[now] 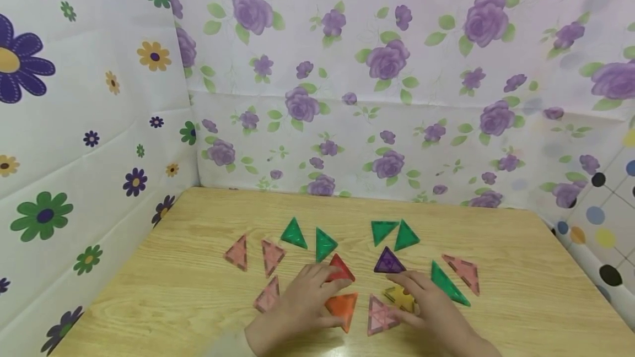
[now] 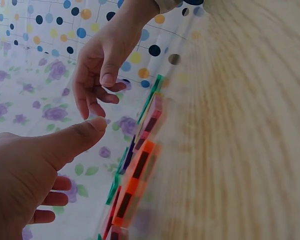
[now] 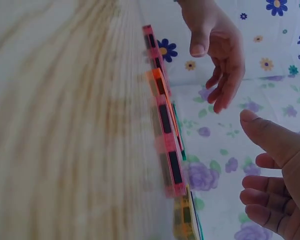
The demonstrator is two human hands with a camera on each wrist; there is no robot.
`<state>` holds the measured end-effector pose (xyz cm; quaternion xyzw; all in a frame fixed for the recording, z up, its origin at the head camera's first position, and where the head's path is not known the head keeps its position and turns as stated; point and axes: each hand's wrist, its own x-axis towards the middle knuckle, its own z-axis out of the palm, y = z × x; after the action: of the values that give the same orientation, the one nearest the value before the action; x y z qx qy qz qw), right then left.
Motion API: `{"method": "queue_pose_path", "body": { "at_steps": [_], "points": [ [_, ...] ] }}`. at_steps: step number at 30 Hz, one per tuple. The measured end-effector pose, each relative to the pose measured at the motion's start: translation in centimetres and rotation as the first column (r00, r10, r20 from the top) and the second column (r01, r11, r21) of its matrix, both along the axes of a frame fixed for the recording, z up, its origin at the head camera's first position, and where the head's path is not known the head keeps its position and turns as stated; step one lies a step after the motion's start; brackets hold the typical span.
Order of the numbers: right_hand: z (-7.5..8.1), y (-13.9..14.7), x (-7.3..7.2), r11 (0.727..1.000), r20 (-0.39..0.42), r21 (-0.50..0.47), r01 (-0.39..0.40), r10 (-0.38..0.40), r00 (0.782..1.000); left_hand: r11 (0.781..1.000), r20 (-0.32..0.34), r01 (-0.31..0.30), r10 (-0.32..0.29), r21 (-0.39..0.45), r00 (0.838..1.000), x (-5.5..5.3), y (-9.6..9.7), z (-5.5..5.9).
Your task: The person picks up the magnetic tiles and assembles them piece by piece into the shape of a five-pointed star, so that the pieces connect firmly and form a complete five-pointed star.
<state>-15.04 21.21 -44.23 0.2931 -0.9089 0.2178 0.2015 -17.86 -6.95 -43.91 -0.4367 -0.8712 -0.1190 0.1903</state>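
Hovering open over the worktop: left hand above red triangle, right hand above yellow triangle.

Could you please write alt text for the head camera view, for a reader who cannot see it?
Two bare hands hover low over flat triangular tiles spread on a wooden table: the left hand by the red tile and orange tile, the right hand by the yellow tile and purple tile. Green and pink triangles lie around them; flowered sheets wall the table.
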Motion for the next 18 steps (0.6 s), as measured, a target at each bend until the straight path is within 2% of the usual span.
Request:
{"method": "queue_pose_path", "body": {
  "at_steps": [4, 9, 14, 18],
  "points": [
    [-0.3, -0.6, 0.3, 0.998, 0.063, 0.059, 0.01, -0.013, 0.998, 1.0, -0.009, 0.011, -0.011, 0.004, 1.0, 0.1, 0.3, -0.7],
    [-1.1, -1.2, 0.5, 0.992, 0.111, 0.122, -0.026, 0.012, 0.994, 0.999, -0.004, 0.039, -0.039, 0.015, 0.999, 0.3, 0.7, -1.6],
    [-1.6, -1.7, 0.6, 0.989, 0.188, 0.14, -0.048, 0.021, 0.982, 1.0, 0.039, 0.016, -0.015, -0.025, 0.999, 0.7, 0.8, -2.1],
    [-2.0, -1.8, 0.5, 0.983, 0.238, 0.169, -0.066, 0.024, 0.971, 0.999, 0.03, 0.004, -0.003, -0.046, 1.0, 0.8, 0.9, -2.5]
  ]
}}
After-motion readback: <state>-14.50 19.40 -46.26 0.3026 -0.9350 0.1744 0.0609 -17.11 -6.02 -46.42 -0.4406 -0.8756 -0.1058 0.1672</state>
